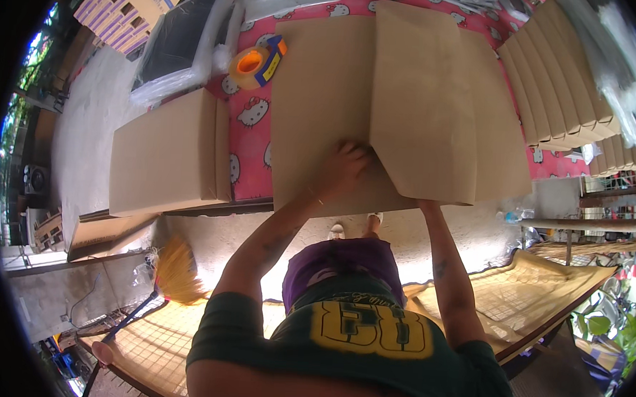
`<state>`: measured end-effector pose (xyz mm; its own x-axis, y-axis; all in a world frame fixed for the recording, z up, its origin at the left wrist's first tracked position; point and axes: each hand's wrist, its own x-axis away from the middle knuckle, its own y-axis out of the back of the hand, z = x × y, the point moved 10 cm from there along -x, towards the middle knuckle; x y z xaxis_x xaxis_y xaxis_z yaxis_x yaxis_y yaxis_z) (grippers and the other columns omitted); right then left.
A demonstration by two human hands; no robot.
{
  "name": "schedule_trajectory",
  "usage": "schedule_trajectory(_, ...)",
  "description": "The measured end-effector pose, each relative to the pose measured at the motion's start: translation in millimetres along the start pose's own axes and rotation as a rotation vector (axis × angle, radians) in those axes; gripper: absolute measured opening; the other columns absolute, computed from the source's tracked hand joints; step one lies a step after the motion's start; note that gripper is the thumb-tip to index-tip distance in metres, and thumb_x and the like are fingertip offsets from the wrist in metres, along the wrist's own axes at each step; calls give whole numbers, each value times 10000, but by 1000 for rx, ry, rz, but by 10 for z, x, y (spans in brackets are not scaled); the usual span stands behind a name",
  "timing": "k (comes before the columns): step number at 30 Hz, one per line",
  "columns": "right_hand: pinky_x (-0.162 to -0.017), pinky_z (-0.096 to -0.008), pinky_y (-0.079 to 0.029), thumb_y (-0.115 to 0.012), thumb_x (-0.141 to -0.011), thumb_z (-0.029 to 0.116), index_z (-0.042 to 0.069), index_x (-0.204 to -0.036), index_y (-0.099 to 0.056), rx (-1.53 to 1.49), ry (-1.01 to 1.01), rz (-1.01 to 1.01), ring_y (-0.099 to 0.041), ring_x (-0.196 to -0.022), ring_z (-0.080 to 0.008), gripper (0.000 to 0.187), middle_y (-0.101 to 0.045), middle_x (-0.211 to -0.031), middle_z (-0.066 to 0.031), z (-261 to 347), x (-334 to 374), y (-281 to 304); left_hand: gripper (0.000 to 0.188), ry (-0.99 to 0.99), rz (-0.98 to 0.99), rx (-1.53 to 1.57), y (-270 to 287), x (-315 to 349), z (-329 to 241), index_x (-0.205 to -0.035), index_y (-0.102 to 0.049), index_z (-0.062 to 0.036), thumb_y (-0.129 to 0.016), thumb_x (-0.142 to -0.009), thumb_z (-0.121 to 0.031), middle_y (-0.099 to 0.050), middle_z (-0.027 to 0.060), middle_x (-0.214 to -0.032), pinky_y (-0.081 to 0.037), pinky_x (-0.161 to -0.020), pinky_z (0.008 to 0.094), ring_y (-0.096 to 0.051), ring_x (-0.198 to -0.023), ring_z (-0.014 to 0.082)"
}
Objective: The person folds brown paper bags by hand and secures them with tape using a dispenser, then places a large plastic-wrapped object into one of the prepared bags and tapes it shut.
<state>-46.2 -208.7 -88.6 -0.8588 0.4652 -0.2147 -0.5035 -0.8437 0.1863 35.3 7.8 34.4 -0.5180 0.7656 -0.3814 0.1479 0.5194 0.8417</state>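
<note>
A large brown cardboard sheet [322,84] lies creased across the table in front of me. Its middle panel [425,96] is folded over, and the panel's near edge stands raised. My left hand [345,170] rests on the cardboard beside that fold, fingers slightly bent and apart, in shadow. My right hand [428,203] reaches under the near edge of the folded panel; its fingers are hidden beneath the cardboard. Left of the sheet, a roll of tape [249,64] sits in a blue and yellow dispenser [273,58].
A pink patterned cloth [253,141] covers the table. Folded cardboard [166,151] stands at the left, near plastic-wrapped dark panels [179,44]. Stacked folded cardboard [554,81] lies at the right beside clear plastic [626,78]. A broom [177,270] and a mesh bench [499,301] are behind me.
</note>
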Motion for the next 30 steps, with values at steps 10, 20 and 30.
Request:
schedule_trajectory(10, -980, -350, -485, -659, -949, 368, 20, -1372, -484, 58, -156, 6, -538, -1191, -184, 575, -562, -1316, -106, -294, -19, 118, 258, 17, 234, -22, -573, 13, -747, -1001, -722, -98, -561, -882, -262, -635, 131, -1115, -311, -1092, 578, -540, -1175, 310)
schedule_trajectory(20, -986, -412, -457, -652, -939, 360, 58, -1367, -511, 414, -59, 178, -545, -1209, -260, 543, -574, -1311, -165, 324, 0, -48, 420, 205, 277, -25, -925, 245, -1061, -1284, -610, -107, -511, -964, -359, -570, 154, -1338, -228, -1124, 635, -473, -1315, 313)
schedule_trajectory(30, -1033, -419, -425, -544, -930, 131, 92, -1383, -531, 96, -162, 1312, -548, -1242, -279, 454, -596, -1328, -108, 2020, 202, 728, 504, 201, 486, 497, -1422, 231, -1989, -1274, -571, -36, -651, -891, -354, -581, 192, -1207, -406, -985, 543, -558, -1102, 346)
